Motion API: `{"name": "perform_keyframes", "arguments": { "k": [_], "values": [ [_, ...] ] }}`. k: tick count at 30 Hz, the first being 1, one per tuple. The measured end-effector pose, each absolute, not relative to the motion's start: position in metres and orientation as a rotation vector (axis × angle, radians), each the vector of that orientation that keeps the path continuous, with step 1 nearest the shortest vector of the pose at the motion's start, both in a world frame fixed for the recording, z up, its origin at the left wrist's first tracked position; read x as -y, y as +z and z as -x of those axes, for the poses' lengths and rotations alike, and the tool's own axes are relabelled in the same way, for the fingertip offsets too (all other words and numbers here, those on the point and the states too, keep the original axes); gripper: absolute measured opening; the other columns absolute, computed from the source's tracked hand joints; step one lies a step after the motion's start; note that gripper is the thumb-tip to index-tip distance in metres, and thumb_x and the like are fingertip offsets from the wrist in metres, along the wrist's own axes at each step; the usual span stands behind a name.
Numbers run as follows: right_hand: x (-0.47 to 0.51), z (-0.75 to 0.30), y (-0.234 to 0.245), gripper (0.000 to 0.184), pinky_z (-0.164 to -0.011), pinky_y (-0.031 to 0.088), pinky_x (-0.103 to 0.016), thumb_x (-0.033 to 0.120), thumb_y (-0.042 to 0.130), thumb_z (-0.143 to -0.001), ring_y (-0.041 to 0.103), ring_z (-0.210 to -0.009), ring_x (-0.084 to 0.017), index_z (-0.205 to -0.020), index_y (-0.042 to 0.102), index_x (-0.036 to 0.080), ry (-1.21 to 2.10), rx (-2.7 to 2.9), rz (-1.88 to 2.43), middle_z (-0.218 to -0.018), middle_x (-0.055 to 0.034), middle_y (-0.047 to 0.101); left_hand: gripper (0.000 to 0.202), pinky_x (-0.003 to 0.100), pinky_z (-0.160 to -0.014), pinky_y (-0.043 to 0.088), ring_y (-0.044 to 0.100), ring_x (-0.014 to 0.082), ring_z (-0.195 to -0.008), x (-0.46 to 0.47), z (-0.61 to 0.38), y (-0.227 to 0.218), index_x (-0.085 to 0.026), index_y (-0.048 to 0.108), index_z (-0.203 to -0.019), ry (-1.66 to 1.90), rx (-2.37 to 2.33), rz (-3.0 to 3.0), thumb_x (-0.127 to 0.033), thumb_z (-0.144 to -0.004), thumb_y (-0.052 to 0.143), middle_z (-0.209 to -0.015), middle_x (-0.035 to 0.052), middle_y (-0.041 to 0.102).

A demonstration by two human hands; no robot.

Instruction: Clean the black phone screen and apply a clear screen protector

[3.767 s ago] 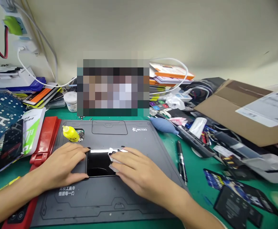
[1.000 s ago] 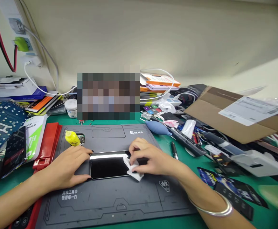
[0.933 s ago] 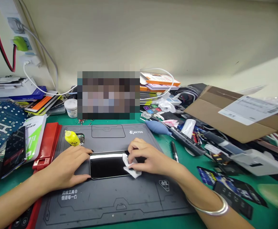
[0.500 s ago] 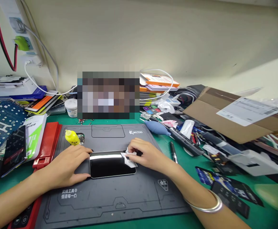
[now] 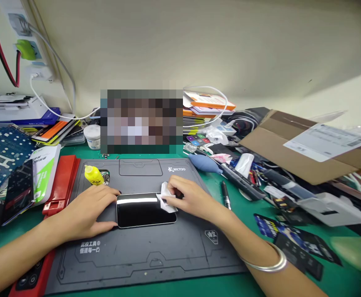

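A smartphone (image 5: 146,214) with a glossy black screen lies face up on the grey work mat (image 5: 137,251), a bright band of light reflected along its upper side. My left hand (image 5: 95,210) grips its left end, fingers at the far corner and thumb at the near one. Pinched in my right hand (image 5: 188,198) is a crumpled white tissue (image 5: 165,194), which touches the right end of the screen. A yellow bottle (image 5: 93,175) lies tilted on the mat beyond my left hand, beside a small tray of tiny parts (image 5: 106,177).
Left of the mat stands a red device (image 5: 61,181) near another dark phone (image 5: 19,187). On the right are a black pen (image 5: 225,195), a blue air blower (image 5: 203,163), cluttered tools and a cardboard box (image 5: 279,144). A white tub (image 5: 93,137) stands at the back.
The tissue now stands up more beyond my right fingers, and that hand has shifted slightly on the screen's right end. My left hand keeps its hold. The view has tilted slightly.
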State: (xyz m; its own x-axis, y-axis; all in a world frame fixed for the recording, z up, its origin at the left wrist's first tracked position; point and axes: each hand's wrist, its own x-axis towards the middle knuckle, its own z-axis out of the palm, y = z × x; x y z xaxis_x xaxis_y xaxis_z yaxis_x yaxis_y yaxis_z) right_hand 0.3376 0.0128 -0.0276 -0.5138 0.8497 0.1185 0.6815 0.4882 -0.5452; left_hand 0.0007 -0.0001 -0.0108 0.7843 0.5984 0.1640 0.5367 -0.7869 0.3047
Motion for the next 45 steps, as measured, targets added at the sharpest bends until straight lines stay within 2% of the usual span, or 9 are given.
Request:
{"name": "perform_keyframes", "arguments": {
  "k": [3,7,11,16,22,31,38,42,45],
  "values": [
    [-0.013,-0.337,-0.029,0.043,-0.059,0.033,-0.026,0.036,0.081,-0.073,0.042,-0.065,-0.013,-0.075,0.039,0.024,0.615,2.403,1.26,-0.078,0.0029,0.052,0.036,0.05,-0.098,0.052,0.062,0.0309,-0.115,0.0,-0.001,-0.012,-0.018,0.054,-0.114,0.38,-0.865,-2.736,-0.035,-0.087,0.072,-0.129,0.0145,0.065],
    [-0.013,-0.339,-0.03,0.029,-0.057,0.034,-0.026,0.032,0.065,-0.086,0.044,-0.062,-0.013,-0.076,0.039,0.024,0.6,2.308,1.33,-0.074,0.0029,0.052,0.036,0.05,-0.1,0.051,0.062,0.0301,-0.116,0.001,-0.001,-0.013,-0.019,0.054,-0.116,0.368,-0.87,-2.723,-0.036,-0.088,0.07,-0.13,0.0143,0.064],
    [-0.013,-0.339,-0.03,0.038,-0.059,0.037,-0.027,0.037,0.079,-0.075,0.049,-0.067,-0.015,-0.077,0.043,0.024,0.608,2.42,1.222,-0.08,0.0015,0.055,0.037,0.052,-0.1,0.051,0.061,0.031,-0.117,0.002,-0.001,-0.012,-0.018,0.054,-0.117,0.364,-0.87,-2.706,-0.033,-0.088,0.07,-0.131,0.0149,0.064],
    [-0.013,-0.341,-0.031,0.026,-0.058,0.042,-0.027,0.031,0.067,-0.088,0.052,-0.065,-0.014,-0.075,0.046,0.023,0.547,2.316,1.2,-0.078,0.0,0.057,0.039,0.053,-0.1,0.051,0.062,0.0317,-0.117,0.001,-0.001,-0.012,-0.018,0.053,-0.117,0.361,-0.859,-2.72,-0.032,-0.086,0.072,-0.131,0.0154,0.064],
    [0.002,-0.345,-0.016,0.008,-0.08,0.053,-0.039,0.028,0.063,-0.095,0.066,-0.091,-0.023,-0.096,0.065,0.021,0.278,2.476,0.968,-0.098,-0.0082,0.073,0.037,0.053,-0.099,0.052,0.062,0.0322,-0.117,0.001,-0.001,-0.011,-0.018,0.054,-0.116,0.327,-0.869,-2.727,-0.034,-0.087,0.071,-0.131,0.0157,0.064],
    [0.036,-0.309,-0.015,0.041,-0.108,0.049,-0.05,0.04,0.067,-0.091,0.063,-0.121,-0.029,-0.124,0.066,0.016,0.372,2.706,0.792,-0.131,-0.0141,0.069,0.038,0.053,-0.099,0.052,0.062,0.0322,-0.118,0.001,-0.002,-0.013,-0.017,0.053,-0.118,0.35,-0.851,-2.724,-0.034,-0.088,0.071,-0.131,0.0159,0.064],
    [0.039,-0.302,-0.021,0.06,-0.112,0.043,-0.063,0.047,0.067,-0.09,0.053,-0.134,-0.039,-0.138,0.058,0.012,0.177,2.748,1.057,-0.146,-0.0213,0.056,0.038,0.052,-0.101,0.051,0.061,0.032,-0.12,0.001,-0.002,-0.011,-0.019,0.055,-0.118,0.326,-0.874,-2.704,-0.034,-0.087,0.071,-0.133,0.0151,0.064],
    [0.044,-0.296,-0.022,0.071,-0.117,0.041,-0.057,0.059,0.056,-0.094,0.048,-0.139,-0.039,-0.141,0.056,0.006,0.237,2.87,0.895,-0.151,-0.022,0.05,0.037,0.052,-0.1,0.052,0.062,0.0319,-0.118,0.001,-0.002,-0.01,-0.019,0.056,-0.117,0.336,-0.877,-2.708,-0.035,-0.087,0.071,-0.131,0.0147,0.065],
    [0.044,-0.295,-0.022,0.07,-0.116,0.043,-0.057,0.057,0.054,-0.096,0.048,-0.14,-0.039,-0.141,0.055,0.005,0.201,2.885,0.959,-0.154,-0.0224,0.047,0.038,0.052,-0.101,0.052,0.062,0.0316,-0.118,0.001,-0.001,-0.01,-0.019,0.055,-0.118,0.35,-0.873,-2.728,-0.035,-0.088,0.07,-0.131,0.0148,0.065]
  ]
}}
